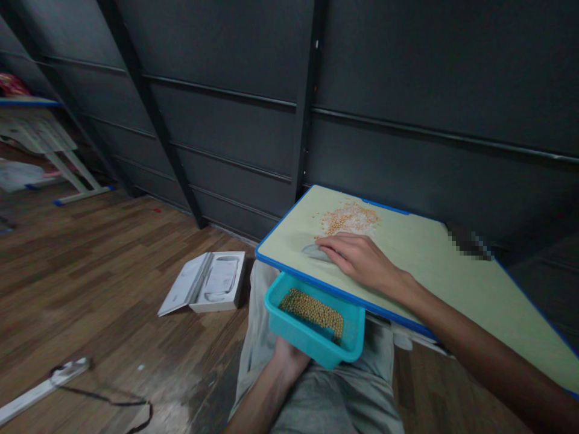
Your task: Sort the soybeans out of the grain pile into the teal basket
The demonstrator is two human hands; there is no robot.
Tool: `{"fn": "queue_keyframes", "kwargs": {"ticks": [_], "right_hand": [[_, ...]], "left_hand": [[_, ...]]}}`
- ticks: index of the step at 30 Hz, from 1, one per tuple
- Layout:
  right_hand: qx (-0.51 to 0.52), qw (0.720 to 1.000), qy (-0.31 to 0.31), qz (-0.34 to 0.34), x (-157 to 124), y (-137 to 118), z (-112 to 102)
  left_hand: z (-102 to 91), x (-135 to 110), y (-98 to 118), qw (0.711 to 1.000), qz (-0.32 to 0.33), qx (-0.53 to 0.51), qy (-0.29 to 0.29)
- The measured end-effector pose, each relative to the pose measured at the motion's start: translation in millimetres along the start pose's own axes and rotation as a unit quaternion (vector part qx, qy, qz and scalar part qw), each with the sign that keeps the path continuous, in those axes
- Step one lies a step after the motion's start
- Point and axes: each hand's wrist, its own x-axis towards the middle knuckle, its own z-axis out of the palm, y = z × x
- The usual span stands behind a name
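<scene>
My left hand [291,357] is under a teal plastic basket [298,341], holding it over my lap just below the table's near edge; its fingers are hidden beneath. Round yellowish beans [312,310], like soybeans, lie in the basket. On the pale green table [416,265], my right hand [355,256] rests with its fingers together over a thin, pale grey curved piece [315,252], whose exact kind I cannot make out. Just beyond that hand spreads a loose heap of white grains mixed with orange-yellow kernels [350,218].
A dark panelled wall [226,120] stands behind the table. An open white box [221,282] lies on the wooden floor to the left. Nearer me are a white bar [43,389] and a dark cord [104,396]. Another desk [36,129] stands far left. A dark, pixelated object [470,241] sits at the table's right edge.
</scene>
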Motion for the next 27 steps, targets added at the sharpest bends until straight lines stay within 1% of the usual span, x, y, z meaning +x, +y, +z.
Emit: {"fn": "queue_keyframes", "kwargs": {"ticks": [2, 4, 6, 8, 11, 14, 18, 22, 27], "right_hand": [[-0.015, 0.999, 0.037, 0.034, 8.8, 20.8, 3.3], [-0.013, 0.995, 0.078, 0.066, 17.4, 40.5, 7.4], [-0.005, 0.992, 0.096, 0.087, 23.1, 54.6, 11.4], [0.000, 0.991, 0.099, 0.095, 24.8, 60.9, 14.4], [0.003, 0.991, 0.099, 0.089, 22.6, 58.4, 17.1], [-0.005, 0.993, 0.091, 0.076, 20.6, 51.7, 20.0], [-0.019, 0.994, 0.075, 0.072, 22.4, 49.3, 24.9], [-0.021, 0.995, 0.072, 0.066, 24.4, 51.4, 27.5], [-0.032, 0.996, 0.063, 0.060, 24.2, 50.6, 29.3]], "left_hand": [[-2.6, 0.1, 2.2, 0.999, 0.005, 0.026, 0.019], [-5.6, 0.3, 5.6, 0.999, 0.010, 0.038, 0.022], [-9.1, 1.1, 9.6, 0.999, 0.014, 0.043, 0.028], [-12.8, 2.6, 13.6, 0.998, 0.019, 0.050, 0.039], [-18.2, 5.4, 18.4, 0.996, 0.035, 0.058, 0.059], [-20.8, 6.7, 20.7, 0.996, 0.043, 0.058, 0.058], [-17.7, 5.7, 20.0, 0.997, 0.045, 0.047, 0.052], [-15.4, 5.7, 19.4, 0.995, 0.057, 0.053, 0.061], [-17.3, 6.8, 22.7, 0.994, 0.053, 0.057, 0.076]]}}
